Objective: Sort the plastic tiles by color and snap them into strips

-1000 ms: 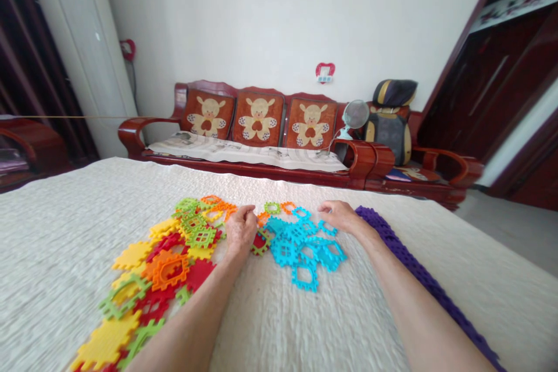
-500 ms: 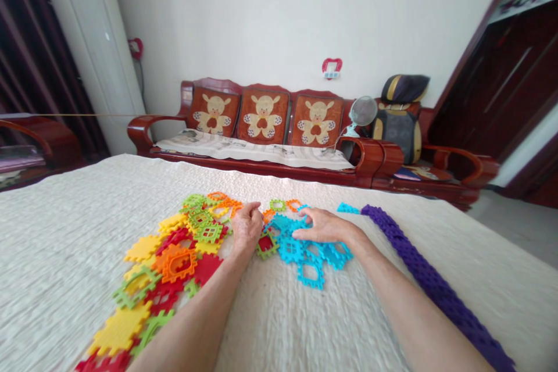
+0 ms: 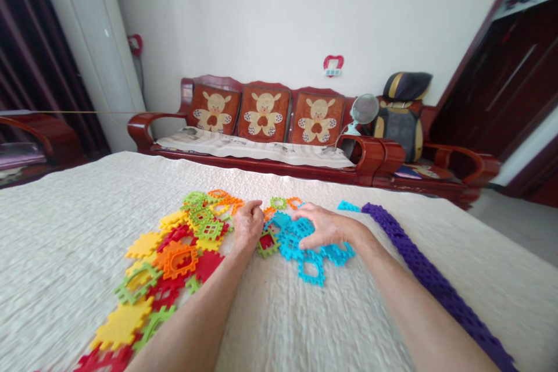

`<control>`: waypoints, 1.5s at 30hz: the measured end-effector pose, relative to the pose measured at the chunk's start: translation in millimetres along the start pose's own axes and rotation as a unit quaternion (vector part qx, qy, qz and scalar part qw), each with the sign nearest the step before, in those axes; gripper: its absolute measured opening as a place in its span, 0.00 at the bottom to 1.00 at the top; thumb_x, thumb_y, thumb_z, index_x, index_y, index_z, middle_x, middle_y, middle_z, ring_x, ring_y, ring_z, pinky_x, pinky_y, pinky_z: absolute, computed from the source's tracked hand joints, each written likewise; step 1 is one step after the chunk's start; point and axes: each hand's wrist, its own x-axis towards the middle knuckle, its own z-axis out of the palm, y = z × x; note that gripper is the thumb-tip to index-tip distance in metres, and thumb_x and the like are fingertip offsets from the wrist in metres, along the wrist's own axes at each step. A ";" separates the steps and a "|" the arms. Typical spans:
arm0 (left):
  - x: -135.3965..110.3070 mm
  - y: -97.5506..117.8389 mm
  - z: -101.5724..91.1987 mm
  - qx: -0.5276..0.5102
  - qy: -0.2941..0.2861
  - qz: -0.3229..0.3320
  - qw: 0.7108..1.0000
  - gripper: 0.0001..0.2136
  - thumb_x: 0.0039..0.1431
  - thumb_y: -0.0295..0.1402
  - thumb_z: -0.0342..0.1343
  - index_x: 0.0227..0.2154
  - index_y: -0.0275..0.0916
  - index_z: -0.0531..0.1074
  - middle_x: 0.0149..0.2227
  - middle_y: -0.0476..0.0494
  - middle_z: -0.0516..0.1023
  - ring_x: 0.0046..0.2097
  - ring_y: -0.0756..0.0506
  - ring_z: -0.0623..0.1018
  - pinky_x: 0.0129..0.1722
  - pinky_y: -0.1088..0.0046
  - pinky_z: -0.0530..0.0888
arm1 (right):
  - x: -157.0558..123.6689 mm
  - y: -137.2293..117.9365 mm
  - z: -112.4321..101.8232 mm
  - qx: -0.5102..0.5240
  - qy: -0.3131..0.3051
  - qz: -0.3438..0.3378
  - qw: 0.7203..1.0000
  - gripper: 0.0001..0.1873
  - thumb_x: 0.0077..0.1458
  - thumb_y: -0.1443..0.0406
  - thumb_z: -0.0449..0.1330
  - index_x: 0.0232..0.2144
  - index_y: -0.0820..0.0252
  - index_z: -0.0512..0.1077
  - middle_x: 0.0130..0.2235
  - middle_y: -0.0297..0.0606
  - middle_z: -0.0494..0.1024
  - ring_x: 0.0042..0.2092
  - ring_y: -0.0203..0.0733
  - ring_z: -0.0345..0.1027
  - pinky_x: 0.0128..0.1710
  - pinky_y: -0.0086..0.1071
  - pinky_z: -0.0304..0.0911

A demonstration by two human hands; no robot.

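Flat plastic puzzle tiles lie scattered on a cream quilted bed cover (image 3: 305, 325). My left hand (image 3: 246, 225) rests curled at the right edge of a mixed pile of yellow, red, orange and green tiles (image 3: 174, 250), fingers closed; whether it holds anything is hidden. My right hand (image 3: 325, 226) sits on a cluster of blue tiles (image 3: 305, 250), fingers bent and closing around one of them. One single blue tile (image 3: 349, 206) lies apart, at the far end of a long purple strip of joined tiles (image 3: 436, 285).
A red wooden sofa (image 3: 270, 128) with bear-print cushions stands beyond the bed. A small fan (image 3: 364, 110) and a dark backpack (image 3: 396, 110) sit at its right end. Dark wooden doors are on the right, a white cabinet on the left.
My right hand left a blue tile by the end of the purple strip, then came back left onto the blue cluster and curled its fingers. My left hand stayed put.
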 end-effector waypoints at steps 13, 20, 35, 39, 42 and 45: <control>0.0 -0.3 -0.2 -0.002 0.006 -0.001 1.000 0.17 0.54 0.30 0.46 0.40 0.37 0.78 0.28 0.45 0.80 0.33 0.47 0.78 0.37 0.73 0.72 | -1.4 -9.2 -5.4 0.157 -0.013 -0.022 0.987 0.14 0.46 0.60 0.61 0.37 0.57 0.75 0.40 0.35 0.76 0.43 0.41 0.69 0.43 0.32 0.64; 0.4 0.1 -0.6 -0.004 0.000 0.001 1.000 0.17 0.53 0.30 0.46 0.39 0.36 0.78 0.28 0.45 0.80 0.33 0.47 0.78 0.36 0.73 0.72 | -7.9 19.2 -15.4 0.240 0.104 0.096 0.960 0.13 0.47 0.59 0.59 0.33 0.62 0.74 0.29 0.32 0.76 0.30 0.36 0.67 0.29 0.28 0.62; -2.3 0.2 1.6 0.006 0.000 0.012 1.000 0.16 0.55 0.29 0.46 0.40 0.37 0.78 0.28 0.45 0.80 0.32 0.48 0.77 0.38 0.73 0.72 | -0.3 22.7 -3.3 0.244 0.151 0.109 0.952 0.16 0.47 0.56 0.60 0.35 0.60 0.74 0.35 0.35 0.77 0.35 0.38 0.69 0.34 0.29 0.64; -4.6 2.8 1.5 0.019 -0.019 0.013 1.000 0.16 0.56 0.29 0.47 0.41 0.38 0.78 0.28 0.45 0.80 0.33 0.47 0.77 0.38 0.73 0.72 | -18.2 22.7 1.8 0.199 0.127 0.139 0.962 0.14 0.46 0.56 0.59 0.32 0.60 0.73 0.32 0.35 0.76 0.34 0.39 0.69 0.34 0.31 0.64; -7.6 6.5 -0.3 0.041 -0.031 0.024 0.998 0.15 0.57 0.29 0.48 0.41 0.40 0.78 0.30 0.45 0.81 0.34 0.47 0.78 0.39 0.74 0.71 | -38.8 15.5 20.5 0.138 0.156 0.141 0.968 0.17 0.42 0.57 0.62 0.36 0.59 0.73 0.40 0.39 0.76 0.42 0.44 0.69 0.44 0.35 0.64; -11.6 9.5 -0.8 0.043 -0.032 0.052 0.997 0.15 0.57 0.28 0.48 0.41 0.40 0.78 0.32 0.44 0.81 0.36 0.47 0.78 0.41 0.74 0.71 | -56.4 7.7 45.4 0.109 0.301 0.142 0.937 0.18 0.48 0.56 0.57 0.39 0.59 0.71 0.47 0.45 0.74 0.51 0.47 0.66 0.54 0.40 0.59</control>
